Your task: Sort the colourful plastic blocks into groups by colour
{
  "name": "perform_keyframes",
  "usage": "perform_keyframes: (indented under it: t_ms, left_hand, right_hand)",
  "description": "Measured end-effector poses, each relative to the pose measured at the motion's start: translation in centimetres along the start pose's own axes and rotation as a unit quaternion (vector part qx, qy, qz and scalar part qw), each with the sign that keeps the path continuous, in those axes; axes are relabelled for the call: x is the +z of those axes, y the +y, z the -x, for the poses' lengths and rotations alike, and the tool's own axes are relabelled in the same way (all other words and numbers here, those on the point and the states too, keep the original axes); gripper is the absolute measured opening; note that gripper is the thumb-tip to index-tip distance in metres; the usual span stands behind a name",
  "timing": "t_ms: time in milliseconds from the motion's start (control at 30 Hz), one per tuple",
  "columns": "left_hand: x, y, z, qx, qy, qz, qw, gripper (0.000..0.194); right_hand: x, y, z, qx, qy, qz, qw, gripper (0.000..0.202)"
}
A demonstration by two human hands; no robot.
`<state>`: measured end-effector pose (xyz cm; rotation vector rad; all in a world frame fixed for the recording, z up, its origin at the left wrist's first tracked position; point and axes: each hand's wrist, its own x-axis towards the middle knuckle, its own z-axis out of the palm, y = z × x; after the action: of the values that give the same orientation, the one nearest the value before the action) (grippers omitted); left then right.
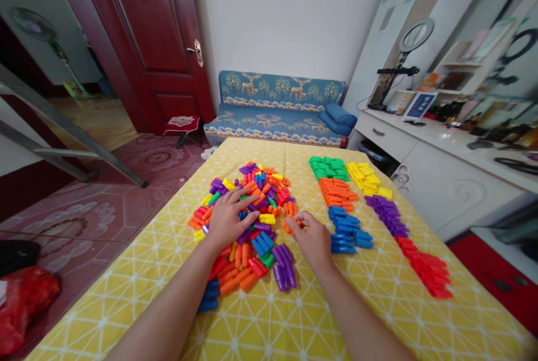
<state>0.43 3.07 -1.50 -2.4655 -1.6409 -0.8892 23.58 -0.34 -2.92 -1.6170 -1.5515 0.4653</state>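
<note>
A mixed pile of small tube-like plastic pieces (263, 246) in orange, purple, red, blue, green and yellow lies on the table's left half. My left hand (230, 215) rests over the pile with its fingers spread, palm down. At the pile's right edge, my right hand (311, 239) has its thumb and fingers pinched on an orange plastic piece (286, 227), partly hidden by the fingers. Right of it, sorted by colour, lie green (329, 168), orange (337, 194), blue (347, 229), yellow (367, 180), purple (386, 215) and red pieces (426, 267).
A yellow patterned cloth (252, 333) covers the table. Behind it stands a blue sofa (273, 117), with a red stool (182, 125) to its left. A white dressing table (454, 165) runs along the right side. Metal ladder legs (96, 148) stand at the left.
</note>
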Motion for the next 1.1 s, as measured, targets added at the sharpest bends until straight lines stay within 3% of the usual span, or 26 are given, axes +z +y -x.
perform_keyframes:
  t_ms: [133, 267, 333, 500, 667, 900, 967, 1100]
  left_hand:
    - [-0.1, 0.1, 0.0, 0.001, -0.001, 0.002, 1.000, 0.039]
    - [0.0, 0.0, -0.1, 0.000, -0.003, 0.003, 1.000, 0.039]
    - [0.0, 0.0, -0.1, -0.001, -0.002, 0.003, 1.000, 0.039]
    - [0.0, 0.0, -0.1, 0.001, 0.000, 0.006, 1.000, 0.039]
    - [-0.1, 0.0, -0.1, 0.002, 0.001, 0.007, 1.000, 0.039]
    - [0.0, 0.0, 0.0, 0.003, 0.008, 0.007, 1.000, 0.039]
    - [0.0, 0.0, 0.0, 0.002, 0.007, 0.007, 1.000, 0.038]
    - [0.0, 0.0, 0.0, -0.002, 0.001, 0.011, 1.000, 0.038]
  right_hand:
    - [0.1, 0.5, -0.1, -0.011, -0.053, 0.034, 0.998, 0.037]
    - [-0.6, 0.5, -0.4, -0.052, -0.041, 0.132, 0.989, 0.025]
    - [-1.1, 0.3, -0.5, -0.081, -0.045, 0.140, 0.986, 0.030]
    - [-2.1, 0.3, -0.8, -0.206, -0.176, 0.107, 0.957, 0.050]
    - [-2.2, 0.6, -0.9, -0.190, -0.220, 0.093, 0.952, 0.044]
    - [-3.6, -0.3, -0.9, -0.151, -0.207, 0.167, 0.952, 0.025]
    - [-5.1, 0.4, -2.8, -0.137, -0.171, 0.162, 0.962, 0.026]
    - [-9.0, 4.0, -10.0, -0.118, -0.016, 0.183, 0.976, 0.030]
